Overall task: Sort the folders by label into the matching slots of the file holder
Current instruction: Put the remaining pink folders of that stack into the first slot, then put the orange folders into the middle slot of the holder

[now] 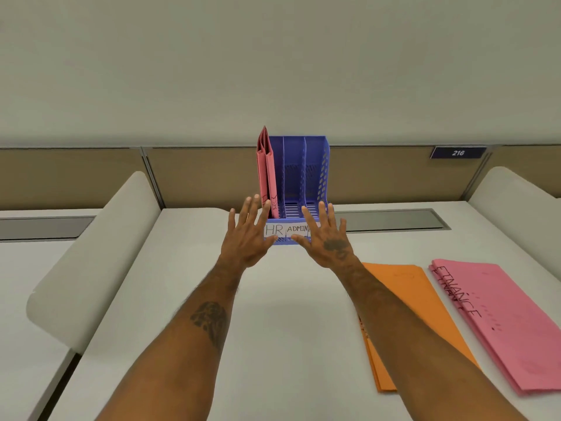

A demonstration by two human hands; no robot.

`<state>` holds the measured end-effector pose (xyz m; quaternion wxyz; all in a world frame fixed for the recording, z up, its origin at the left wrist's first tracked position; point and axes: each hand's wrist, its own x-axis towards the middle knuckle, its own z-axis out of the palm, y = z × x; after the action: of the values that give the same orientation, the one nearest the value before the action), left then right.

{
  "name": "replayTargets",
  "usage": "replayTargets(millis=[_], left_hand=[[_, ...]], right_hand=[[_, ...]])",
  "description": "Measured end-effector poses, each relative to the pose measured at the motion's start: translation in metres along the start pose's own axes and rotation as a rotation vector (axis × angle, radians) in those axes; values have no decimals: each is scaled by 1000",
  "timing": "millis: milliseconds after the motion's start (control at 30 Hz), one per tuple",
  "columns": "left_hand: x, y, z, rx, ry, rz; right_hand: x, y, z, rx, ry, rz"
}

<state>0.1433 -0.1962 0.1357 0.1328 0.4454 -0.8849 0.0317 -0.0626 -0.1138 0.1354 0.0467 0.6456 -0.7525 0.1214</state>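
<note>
Grip: neither hand holds anything. The left hand (247, 238) and the right hand (328, 238) are both raised, palms away, with fingers straight and spread, just in front of the blue perforated plastic file holder (321, 165). Whether any fingertip touches the holder cannot be told from this view.

Containers: the file holder stands upright at the far side of the white tabletop (288, 314), against a beige partition panel (197, 174). It has three slots side by side. The left slot holds the upright pink paper folders (268, 174), which rise above the holder's top edge. The middle and right slots show only their slatted floors and walls. A white paper label strip (287, 230) runs along the holder's front lip, reading "HR" under the left slot and "ADMIN" under the middle one.

On the tabletop to the right lie the flat orange paper folders (403, 296), and just beside them, further right, the flat stack of pink paper folders marked "FINANCE" (510, 323).

Obscured items: the right hand covers the third label. The left fingertips overlap the lower marking on the upright pink folders, so it is unreadable. The right forearm hides part of the orange folders, and their faint writing cannot be made out. The "FINANCE" stack is cut off at the picture's right edge.
</note>
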Motion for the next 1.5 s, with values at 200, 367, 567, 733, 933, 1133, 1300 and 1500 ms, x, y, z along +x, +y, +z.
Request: replayTargets(millis=[200, 367, 567, 733, 933, 1133, 1300, 1500], left_hand=[[-14, 44, 11, -52, -26, 24], [-30, 93, 28, -48, -46, 27], [-43, 158, 49, -56, -114, -5], [-49, 210, 68, -80, -127, -39], [-63, 259, 98, -81, -204, -70], [-77, 281, 127, -146, -318, -130], [-82, 288, 142, -169, -393, -169], [-84, 297, 161, -183, -451, -235]], right_hand=[[-40, 35, 0, -19, -12, 41], [-74, 78, 0, -54, -43, 70], [-109, 141, -5, -74, -91, 89], [-139, 193, -1, -67, -117, 94], [-175, 244, 23, -60, -193, 114], [-200, 274, 44, -67, -263, 161], [-209, 286, 61, -32, -316, 198], [-215, 294, 79, 16, -417, 246]])
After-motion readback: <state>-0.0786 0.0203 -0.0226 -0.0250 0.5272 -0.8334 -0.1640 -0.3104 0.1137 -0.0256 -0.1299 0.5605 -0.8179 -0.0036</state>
